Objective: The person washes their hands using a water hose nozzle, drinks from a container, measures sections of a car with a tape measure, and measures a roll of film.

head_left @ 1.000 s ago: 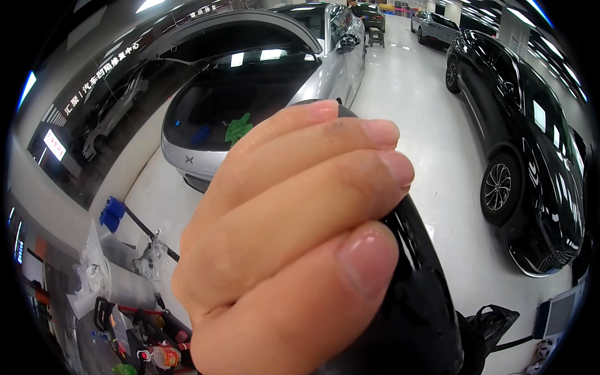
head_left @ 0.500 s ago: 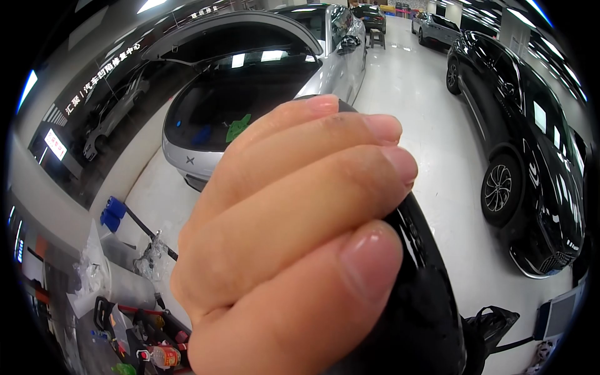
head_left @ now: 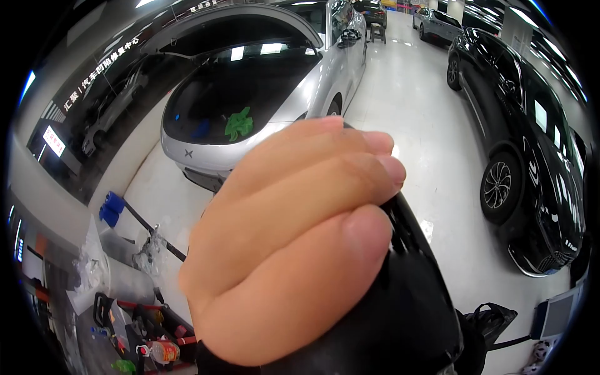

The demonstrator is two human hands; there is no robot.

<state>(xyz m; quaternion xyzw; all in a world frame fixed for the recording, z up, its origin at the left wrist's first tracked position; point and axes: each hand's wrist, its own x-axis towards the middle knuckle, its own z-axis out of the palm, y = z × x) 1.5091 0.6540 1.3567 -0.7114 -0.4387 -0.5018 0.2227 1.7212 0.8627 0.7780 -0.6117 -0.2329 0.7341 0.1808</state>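
Observation:
My left hand [head_left: 287,250] fills the middle of the view, very close to the camera, its back turned to me. Its fingers are curled and pressed together, tips pointing right, with the thumb lowest. The palm is hidden, so I cannot make out what the fingers hold, if anything. Behind and below the hand lies a glossy black panel [head_left: 419,306]; I cannot tell whether the two touch. My right hand is out of view.
A silver car [head_left: 275,134] with its lid raised has a green cloth [head_left: 239,124] on its dark surface. A black car [head_left: 519,137] stands right. A tool bin [head_left: 134,319] with a bottle [head_left: 164,351] sits lower left, near a black bag [head_left: 494,322] at lower right.
My left hand has drawn slightly away from the camera and looks smaller, its fingertips a little further left. The fingers stay curled. The view has shifted slightly.

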